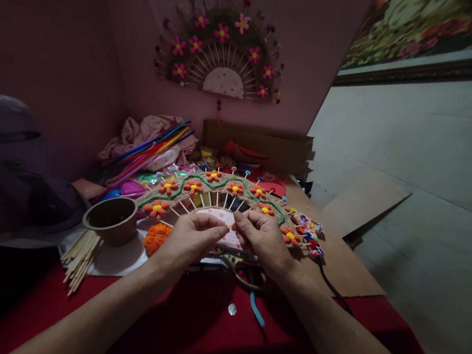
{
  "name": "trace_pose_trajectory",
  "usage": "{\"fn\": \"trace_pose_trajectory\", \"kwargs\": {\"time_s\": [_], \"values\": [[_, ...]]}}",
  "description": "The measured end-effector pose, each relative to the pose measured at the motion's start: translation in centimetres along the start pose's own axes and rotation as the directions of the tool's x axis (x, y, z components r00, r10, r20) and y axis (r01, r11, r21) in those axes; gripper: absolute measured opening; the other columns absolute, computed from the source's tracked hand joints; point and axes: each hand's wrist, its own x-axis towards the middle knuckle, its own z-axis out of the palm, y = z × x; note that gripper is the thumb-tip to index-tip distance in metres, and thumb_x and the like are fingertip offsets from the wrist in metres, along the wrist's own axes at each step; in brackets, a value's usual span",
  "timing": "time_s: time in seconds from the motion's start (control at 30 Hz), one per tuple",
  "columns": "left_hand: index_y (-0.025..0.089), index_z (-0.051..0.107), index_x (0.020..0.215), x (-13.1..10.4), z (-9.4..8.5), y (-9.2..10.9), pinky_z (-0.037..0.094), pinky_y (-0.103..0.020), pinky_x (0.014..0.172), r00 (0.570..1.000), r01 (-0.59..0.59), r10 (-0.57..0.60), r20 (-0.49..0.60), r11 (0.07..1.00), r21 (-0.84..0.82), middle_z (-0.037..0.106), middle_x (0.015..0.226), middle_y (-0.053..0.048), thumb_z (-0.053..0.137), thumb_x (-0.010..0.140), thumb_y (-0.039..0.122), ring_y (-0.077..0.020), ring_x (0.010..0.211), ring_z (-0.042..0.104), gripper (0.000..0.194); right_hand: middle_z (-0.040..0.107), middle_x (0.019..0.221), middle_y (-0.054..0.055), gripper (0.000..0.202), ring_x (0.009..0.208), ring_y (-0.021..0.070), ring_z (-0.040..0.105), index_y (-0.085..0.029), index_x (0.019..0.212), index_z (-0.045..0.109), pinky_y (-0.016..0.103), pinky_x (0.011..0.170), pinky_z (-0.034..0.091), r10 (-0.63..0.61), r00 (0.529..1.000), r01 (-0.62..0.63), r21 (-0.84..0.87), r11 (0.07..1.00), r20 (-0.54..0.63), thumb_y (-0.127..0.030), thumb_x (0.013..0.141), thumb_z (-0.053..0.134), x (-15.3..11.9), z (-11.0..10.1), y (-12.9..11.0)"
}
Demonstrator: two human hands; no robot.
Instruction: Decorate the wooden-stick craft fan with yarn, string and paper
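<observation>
A fan-shaped craft (235, 189) of twine and sticks, with orange flowers and a green wavy strip, lies on the table. My left hand (191, 237) and my right hand (264, 240) meet over its pale dotted centre (215, 217). Both hands pinch, fingertips close together, with a tiny orange bit between them that is too small to make out. Scissors (244, 270) lie beneath my right hand. Left of my left hand sits an orange yarn ball (157, 238).
A brown bowl (111, 221) and wooden sticks (81, 259) are at the left. Coloured pipe cleaners (151, 148) lie behind. A blue strip (256, 309) and a silver disc (231, 309) rest on the red cloth (170, 326). A similar fan (220, 51) hangs behind.
</observation>
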Motion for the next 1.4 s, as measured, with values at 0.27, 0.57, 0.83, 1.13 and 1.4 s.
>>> {"fn": "trace_pose_trajectory", "kwargs": {"time_s": [0.27,0.57,0.83,1.13,1.4], "values": [[0.015,0.057,0.061,0.2,-0.3,-0.3,0.012,-0.017,0.034,1.000,0.001,-0.001,-0.013,0.999,0.037,0.039,0.036,0.007,0.067,0.068,0.028,-0.0028,0.031,0.025,0.018,0.045,0.041,-0.007,0.043,0.031,0.0031,0.033,-0.016,0.062,0.053,0.015,0.032,0.022,0.056,0.998,-0.055,0.046,0.997,-0.031,-0.055,0.075,0.065,-0.1,0.0,-0.3],[0.017,0.049,0.059,0.9,-1.2,-0.6,0.009,-0.017,0.031,1.000,-0.028,0.030,0.008,0.980,-0.197,0.032,0.036,0.010,0.065,0.073,0.028,-0.0019,0.029,0.019,0.024,0.065,0.061,0.005,0.054,0.030,0.0037,0.041,-0.013,0.073,0.060,0.016,0.028,0.015,0.158,0.968,-0.115,0.216,0.970,-0.194,-0.067,0.072,0.058,0.5,-0.5,-0.8],[0.015,0.052,0.066,0.9,-1.6,-0.3,0.009,-0.016,0.033,1.000,-0.015,0.010,-0.022,0.967,-0.255,0.033,0.041,0.009,0.063,0.077,0.026,-0.0017,0.032,0.019,0.019,0.048,0.047,-0.005,0.039,0.037,0.0045,0.033,-0.015,0.086,0.065,0.017,0.034,0.018,-0.077,0.919,0.125,0.100,0.987,-0.387,-0.053,0.080,0.058,0.5,-1.0,-0.5],[0.015,0.055,0.070,0.7,-1.2,-0.4,0.010,-0.016,0.034,0.994,-0.070,0.083,0.069,0.983,-0.171,0.031,0.041,0.010,0.065,0.077,0.032,-0.0019,0.034,0.018,0.022,0.062,0.094,0.003,0.036,0.056,0.0072,0.049,-0.022,0.116,0.060,0.021,0.048,0.040,-0.145,0.986,0.146,-0.009,0.989,0.079,-0.030,0.081,0.063,-0.6,0.4,-0.6],[0.014,0.060,0.075,0.8,-1.3,-0.9,0.011,-0.016,0.034,0.990,-0.076,0.092,0.103,0.986,-0.147,0.030,0.040,0.010,0.061,0.080,0.034,-0.0024,0.034,0.019,0.020,0.048,0.060,-0.006,0.018,0.047,0.0052,0.038,-0.017,0.080,0.057,0.019,0.043,0.031,-0.138,0.989,0.139,-0.018,0.990,0.050,-0.035,0.085,0.061,-0.3,0.5,0.3]]}}
